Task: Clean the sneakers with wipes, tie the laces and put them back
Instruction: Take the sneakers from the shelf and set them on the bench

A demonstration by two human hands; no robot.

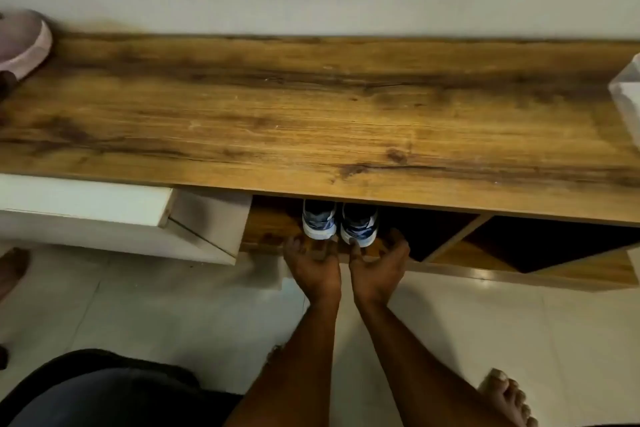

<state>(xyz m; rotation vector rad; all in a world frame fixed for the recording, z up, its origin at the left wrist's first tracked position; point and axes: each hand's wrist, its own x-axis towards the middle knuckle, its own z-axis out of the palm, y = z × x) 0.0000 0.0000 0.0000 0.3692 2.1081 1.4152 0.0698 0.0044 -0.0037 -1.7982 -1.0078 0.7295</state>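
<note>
Head view: sneakers (338, 224) side by side on shelf (273, 225) under table (311, 107). Our left hand (317, 269) and right hand (377, 267) just in front, fingers (294, 246) loosely spread, gripping nothing. We'd say keep pair level, heels flush with shelf edge.

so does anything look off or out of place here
Nothing much. The two sneakers stand side by side, straight, in the open shelf under the wooden top. Only a pink shoe on the top's far left corner seems out of place.
</note>
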